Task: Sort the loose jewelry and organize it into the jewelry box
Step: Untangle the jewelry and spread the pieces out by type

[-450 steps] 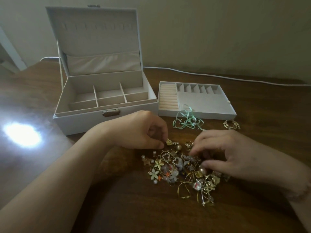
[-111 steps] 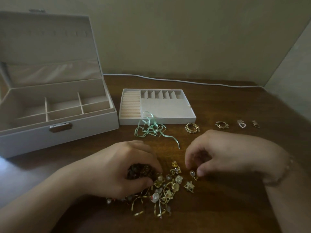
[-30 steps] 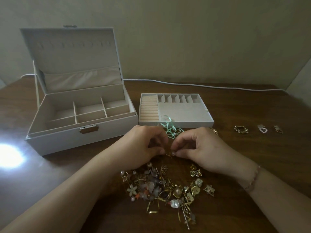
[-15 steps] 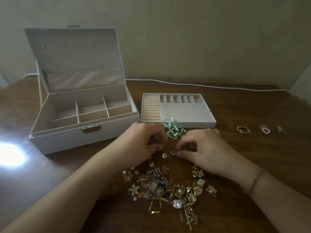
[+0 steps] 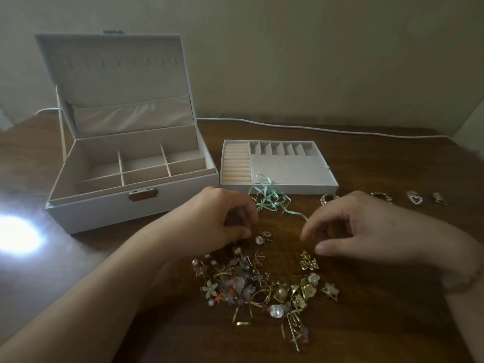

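Note:
A tangled pile of loose jewelry (image 5: 262,286), gold pieces, pearls and small flowers, lies on the wooden table in front of me. My left hand (image 5: 217,224) hovers at its upper left with loosely curled fingers that hold nothing visible. A small pearl-and-gold earring piece (image 5: 263,237) lies on the table just right of its thumb. My right hand (image 5: 366,229) hangs above the pile's upper right, fingers relaxed and apart, empty. The white jewelry box (image 5: 104,213) stands open at the left, its compartments bare. Its removable tray (image 5: 290,167) sits beside it.
A mint green ribbon (image 5: 267,201) lies curled in front of the tray. Several single pieces sit in a row at the right: a gold ring-shaped one (image 5: 328,198), another (image 5: 381,196), a pearl heart (image 5: 415,199) and a small gold one (image 5: 439,198). A white cable (image 5: 314,129) runs along the wall.
My hands have drawn apart; the right one moved right and let go of the small piece, which now lies on the table between them.

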Motion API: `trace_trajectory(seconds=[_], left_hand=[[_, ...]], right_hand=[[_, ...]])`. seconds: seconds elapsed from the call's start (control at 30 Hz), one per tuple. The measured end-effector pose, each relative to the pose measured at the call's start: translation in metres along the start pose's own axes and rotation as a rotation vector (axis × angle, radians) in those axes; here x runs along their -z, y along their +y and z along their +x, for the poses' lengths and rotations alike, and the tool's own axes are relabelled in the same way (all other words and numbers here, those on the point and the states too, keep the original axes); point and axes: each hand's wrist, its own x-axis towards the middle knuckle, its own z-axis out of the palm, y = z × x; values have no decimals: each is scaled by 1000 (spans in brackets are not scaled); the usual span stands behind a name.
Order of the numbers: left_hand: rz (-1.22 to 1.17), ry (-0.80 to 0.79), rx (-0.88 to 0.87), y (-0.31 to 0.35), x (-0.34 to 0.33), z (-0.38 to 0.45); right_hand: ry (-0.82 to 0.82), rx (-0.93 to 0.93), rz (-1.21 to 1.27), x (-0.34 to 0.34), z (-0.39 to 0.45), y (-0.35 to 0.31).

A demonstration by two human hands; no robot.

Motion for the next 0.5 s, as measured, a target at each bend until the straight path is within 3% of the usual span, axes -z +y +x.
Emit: trace_trajectory(seconds=[0.2, 0.5], left_hand=[[42, -159, -62, -2, 11, -8], [0, -197, -104, -2, 7, -8]], right_hand=[[-181, 67, -26, -3, 0, 2], [-172, 54, -141, -10, 6, -3]])
